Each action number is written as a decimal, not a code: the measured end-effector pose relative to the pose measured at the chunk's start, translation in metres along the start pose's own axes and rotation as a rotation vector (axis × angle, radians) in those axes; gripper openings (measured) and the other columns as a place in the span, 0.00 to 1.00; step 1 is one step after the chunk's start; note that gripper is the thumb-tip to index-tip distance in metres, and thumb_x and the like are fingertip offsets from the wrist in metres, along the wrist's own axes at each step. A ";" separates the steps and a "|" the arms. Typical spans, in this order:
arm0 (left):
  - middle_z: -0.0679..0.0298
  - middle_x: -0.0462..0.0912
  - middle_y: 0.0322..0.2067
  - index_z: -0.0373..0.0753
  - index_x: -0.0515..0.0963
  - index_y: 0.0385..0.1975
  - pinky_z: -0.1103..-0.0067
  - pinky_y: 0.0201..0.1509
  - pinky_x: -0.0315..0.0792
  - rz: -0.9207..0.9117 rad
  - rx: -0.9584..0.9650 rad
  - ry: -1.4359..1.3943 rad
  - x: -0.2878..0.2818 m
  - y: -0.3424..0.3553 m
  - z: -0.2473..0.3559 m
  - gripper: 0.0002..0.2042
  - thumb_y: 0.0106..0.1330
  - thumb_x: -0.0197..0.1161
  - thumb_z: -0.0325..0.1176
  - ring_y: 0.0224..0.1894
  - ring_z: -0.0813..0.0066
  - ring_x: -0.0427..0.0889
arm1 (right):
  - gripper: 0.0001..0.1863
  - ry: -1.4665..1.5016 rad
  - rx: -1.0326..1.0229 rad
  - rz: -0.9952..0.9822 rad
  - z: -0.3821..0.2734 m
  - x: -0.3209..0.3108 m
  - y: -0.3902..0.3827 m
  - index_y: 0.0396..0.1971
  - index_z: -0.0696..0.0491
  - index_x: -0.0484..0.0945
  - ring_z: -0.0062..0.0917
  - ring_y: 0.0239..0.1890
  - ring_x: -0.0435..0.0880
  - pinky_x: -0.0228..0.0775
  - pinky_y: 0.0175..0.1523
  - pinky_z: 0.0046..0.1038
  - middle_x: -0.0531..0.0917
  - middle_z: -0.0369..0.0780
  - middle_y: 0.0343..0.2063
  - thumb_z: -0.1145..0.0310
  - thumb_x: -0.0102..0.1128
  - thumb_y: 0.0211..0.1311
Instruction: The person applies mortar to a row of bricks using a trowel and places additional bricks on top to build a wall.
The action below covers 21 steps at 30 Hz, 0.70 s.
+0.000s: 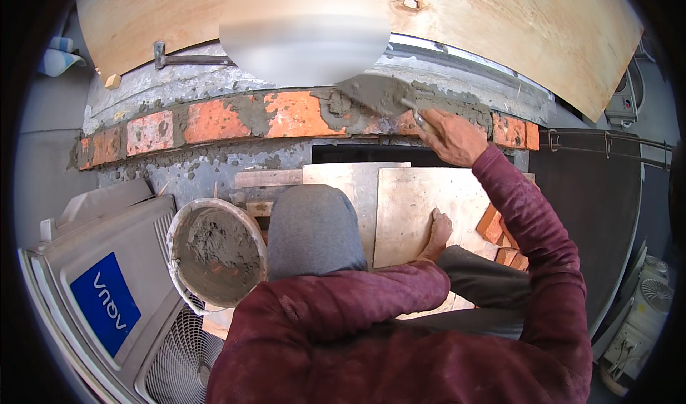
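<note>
My right hand (451, 136) is wrapped round the handle of a trowel (382, 94), whose blade lies against grey mortar. Beneath the trowel runs a row of orange bricks (291, 114), partly smeared with mortar. My left arm (379, 289), in a maroon sleeve, crosses in front of my body toward the right. The left hand is hidden beyond that sleeve. A bucket (174, 250) of wet mortar (221, 247) stands left of my grey-covered knee (314, 229). Just past the left sleeve shows what looks like a bare foot (436, 236) on a board.
A large plywood sheet (493, 28) spans the far side, partly behind a blurred patch. A hammer (189, 60) lies beyond the bricks at left. Pale boards (404, 204) lie nearer, with loose bricks (491, 225) at right. An outdoor air-conditioner unit (150, 225) stands left.
</note>
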<state>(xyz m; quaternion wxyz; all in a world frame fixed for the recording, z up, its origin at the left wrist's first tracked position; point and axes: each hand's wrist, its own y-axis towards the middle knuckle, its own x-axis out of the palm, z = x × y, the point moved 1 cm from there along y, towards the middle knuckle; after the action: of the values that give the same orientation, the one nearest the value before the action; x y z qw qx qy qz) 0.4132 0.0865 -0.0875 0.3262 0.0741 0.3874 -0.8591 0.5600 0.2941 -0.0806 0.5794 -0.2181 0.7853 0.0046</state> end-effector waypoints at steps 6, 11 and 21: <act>0.56 0.87 0.37 0.41 0.87 0.36 0.66 0.42 0.80 0.014 -0.001 0.001 0.002 -0.003 -0.005 0.11 0.53 0.67 0.32 0.40 0.60 0.86 | 0.23 -0.073 0.118 -0.182 0.010 0.020 0.018 0.55 0.61 0.69 0.51 0.38 0.83 0.76 0.44 0.44 0.81 0.56 0.37 0.60 0.54 0.68; 0.56 0.87 0.37 0.41 0.87 0.37 0.66 0.42 0.80 0.021 0.009 -0.021 0.000 -0.003 -0.012 0.11 0.53 0.68 0.32 0.40 0.61 0.86 | 0.21 -0.036 0.144 -0.220 0.027 0.001 0.024 0.54 0.60 0.71 0.46 0.33 0.83 0.75 0.39 0.42 0.81 0.53 0.33 0.63 0.55 0.66; 0.58 0.87 0.37 0.42 0.86 0.38 0.66 0.42 0.80 0.020 0.016 -0.020 -0.003 0.001 -0.014 0.12 0.52 0.68 0.33 0.41 0.62 0.86 | 0.39 -0.717 -0.072 0.089 0.009 0.023 0.025 0.72 0.48 0.54 0.34 0.48 0.77 0.72 0.45 0.35 0.74 0.43 0.50 0.74 0.57 0.60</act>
<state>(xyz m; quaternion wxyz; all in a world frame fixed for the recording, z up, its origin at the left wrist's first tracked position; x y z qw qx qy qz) 0.4147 0.0973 -0.0966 0.3380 0.0720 0.3765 -0.8596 0.5547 0.3112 -0.1105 0.8091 -0.1883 0.5404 0.1336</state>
